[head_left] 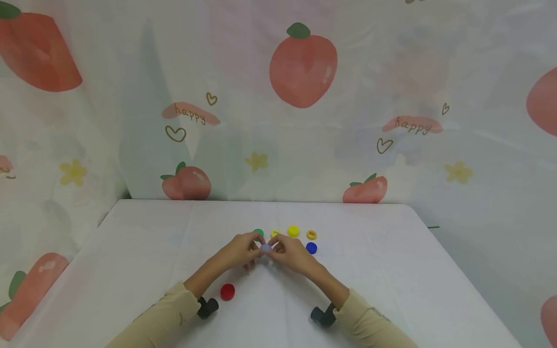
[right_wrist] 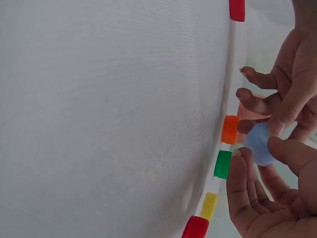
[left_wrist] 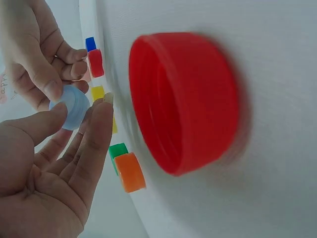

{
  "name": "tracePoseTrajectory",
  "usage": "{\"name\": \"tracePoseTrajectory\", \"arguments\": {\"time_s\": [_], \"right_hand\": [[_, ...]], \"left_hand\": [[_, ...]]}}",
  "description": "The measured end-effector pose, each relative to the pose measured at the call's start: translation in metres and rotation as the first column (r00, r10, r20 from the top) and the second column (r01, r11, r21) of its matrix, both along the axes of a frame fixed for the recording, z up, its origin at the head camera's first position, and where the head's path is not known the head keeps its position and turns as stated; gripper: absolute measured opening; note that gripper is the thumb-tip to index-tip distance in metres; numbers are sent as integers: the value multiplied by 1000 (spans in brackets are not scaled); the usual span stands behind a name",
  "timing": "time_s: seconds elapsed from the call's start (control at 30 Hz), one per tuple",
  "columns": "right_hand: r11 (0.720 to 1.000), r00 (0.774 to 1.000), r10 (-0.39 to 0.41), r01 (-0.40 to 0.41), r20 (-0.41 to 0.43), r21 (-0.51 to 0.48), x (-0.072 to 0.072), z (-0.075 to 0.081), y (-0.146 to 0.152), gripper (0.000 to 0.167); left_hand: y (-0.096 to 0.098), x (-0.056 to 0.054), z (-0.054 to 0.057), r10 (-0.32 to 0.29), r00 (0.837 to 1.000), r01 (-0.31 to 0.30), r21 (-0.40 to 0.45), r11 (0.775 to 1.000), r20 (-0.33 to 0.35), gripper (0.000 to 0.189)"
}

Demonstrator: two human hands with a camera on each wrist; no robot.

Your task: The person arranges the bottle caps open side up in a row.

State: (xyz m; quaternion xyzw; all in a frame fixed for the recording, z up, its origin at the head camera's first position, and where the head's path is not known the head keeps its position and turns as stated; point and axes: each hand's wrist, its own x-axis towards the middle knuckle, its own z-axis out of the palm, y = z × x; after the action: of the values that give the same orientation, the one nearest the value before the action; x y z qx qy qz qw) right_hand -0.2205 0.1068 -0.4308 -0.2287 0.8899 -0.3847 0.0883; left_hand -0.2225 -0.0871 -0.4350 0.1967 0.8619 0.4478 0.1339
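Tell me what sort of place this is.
Probably an improvised indoor work corner: a white table, a peach-print backdrop rising behind it, and small bright caps lying on top.

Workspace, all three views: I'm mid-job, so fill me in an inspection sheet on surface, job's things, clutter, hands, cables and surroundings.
Surface: white table, faint creases.
Job's things: pale blue cap, held off the table.
Clutter: red cap near the left wrist, open side up; farther off, green piece, yellow pieces, blue piece, orange piece and second red piece.
Hands: left hand and right hand both pinch the cap; black device at each wrist.
Cables: nothing seen.
Surroundings: backdrop printed with fruit, flowers, hearts, "happy"; thin dark strip at the table's right edge, nature unclear.
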Motion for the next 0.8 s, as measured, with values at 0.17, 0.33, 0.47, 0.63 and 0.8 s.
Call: {"name": "tracePoseTrajectory", "arguments": {"time_s": [0.17,0.33,0.47,0.63,0.8], "right_hand": [[994,992,30,-17,119,-108,-2,-2,4,32],[950,920,101,25,379,-312,-2,-1,9,36],[917,857,149,67,494,-393,-2,-1,11,36],[907,838,158,85,522,-412,-1,0,10,43],[913,839,168,65,517,-402,-2,2,10,45]], "left_hand": [[-2,2,0,-17,999,17,0,1000,-27,19],[-6,6,0,-39,998,39,7,999,-51,19],[-10,8,0,-64,996,66,40,997,-56,19],[-13,9,-4,-89,989,96,58,994,-114,19],[-14,10,-4,-86,969,99,46,994,-230,19]]}}
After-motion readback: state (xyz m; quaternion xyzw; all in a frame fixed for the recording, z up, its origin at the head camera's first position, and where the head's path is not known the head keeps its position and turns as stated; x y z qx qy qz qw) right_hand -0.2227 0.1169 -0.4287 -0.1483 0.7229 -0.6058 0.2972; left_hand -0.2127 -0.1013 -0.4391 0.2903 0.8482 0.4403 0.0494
